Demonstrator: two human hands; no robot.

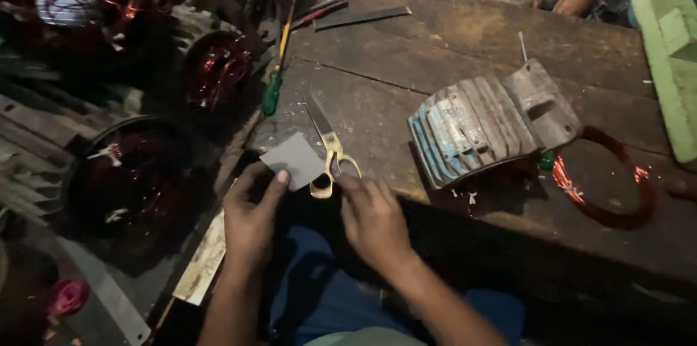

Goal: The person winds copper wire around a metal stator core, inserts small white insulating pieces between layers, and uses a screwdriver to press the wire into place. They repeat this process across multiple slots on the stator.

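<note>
While the left hand (250,219) pinches the grey card (294,161) just beside the scissors (330,150), the right hand (372,219), fingers loosely apart, touches their handles.

Looking like a motor-repair workshop: scarred wooden workbench (450,48) carrying a finned motor housing (490,124), copper wire coil (610,179), screwdriver w/ green handle (274,84) & scissors (328,148). Stators w/ reddish copper windings (218,70) sitting piled on the left, dim & grimy.
</note>
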